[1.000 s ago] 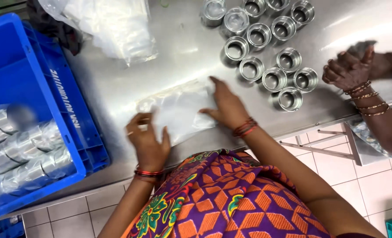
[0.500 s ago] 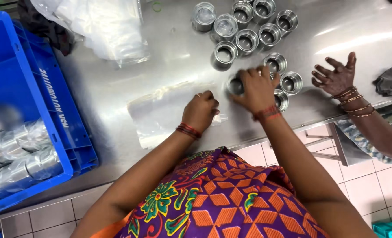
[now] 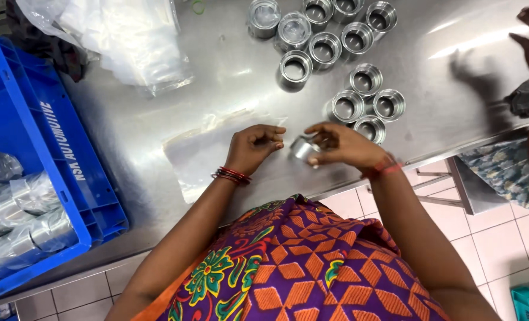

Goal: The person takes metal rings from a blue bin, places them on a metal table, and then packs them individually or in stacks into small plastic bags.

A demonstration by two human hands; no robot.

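Gripping a shiny metal ring (image 3: 304,148), right hand (image 3: 345,144) closed, left hand (image 3: 254,147) pinching clear plastic bag (image 3: 217,148), steel table (image 3: 454,71).

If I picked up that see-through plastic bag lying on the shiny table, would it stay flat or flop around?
It would probably flop: the clear plastic bag lies limp and wrinkled on the steel table. It looks thin, so it is likely very light. It might slide easily on that smooth top, which may be why the left hand pinches its edge.
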